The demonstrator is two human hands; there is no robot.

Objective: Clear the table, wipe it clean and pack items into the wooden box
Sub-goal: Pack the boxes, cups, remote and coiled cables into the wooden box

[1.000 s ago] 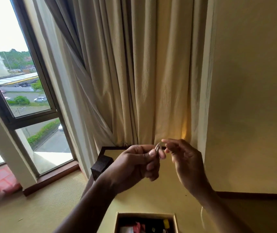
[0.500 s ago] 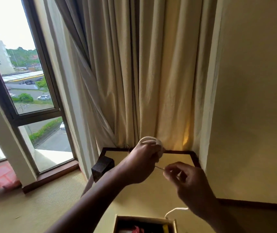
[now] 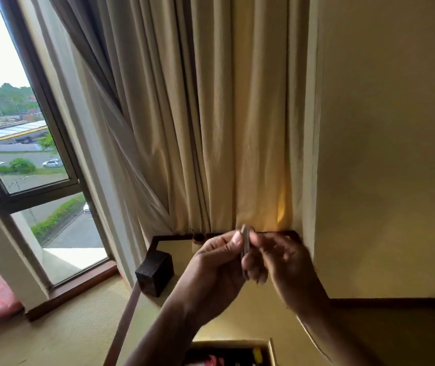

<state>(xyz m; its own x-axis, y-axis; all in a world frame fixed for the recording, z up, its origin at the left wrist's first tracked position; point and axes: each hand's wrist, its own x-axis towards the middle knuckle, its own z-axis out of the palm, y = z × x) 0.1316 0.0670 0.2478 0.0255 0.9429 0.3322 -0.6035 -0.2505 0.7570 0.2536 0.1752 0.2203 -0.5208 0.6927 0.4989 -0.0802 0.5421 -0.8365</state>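
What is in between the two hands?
In the head view, a thin pale thing sits between the left hand and the right hand, both pinching it; too blurred to name.

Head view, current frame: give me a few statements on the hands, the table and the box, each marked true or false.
1. The left hand and the right hand both pinch a thin pale object above the table. True.
2. The wooden box is empty. False: coloured items lie inside it.
3. A small dark box sits at the table's left edge. True.
4. The curtain covers the whole window. False: it hangs to one side, and the bare glass shows a street outside.
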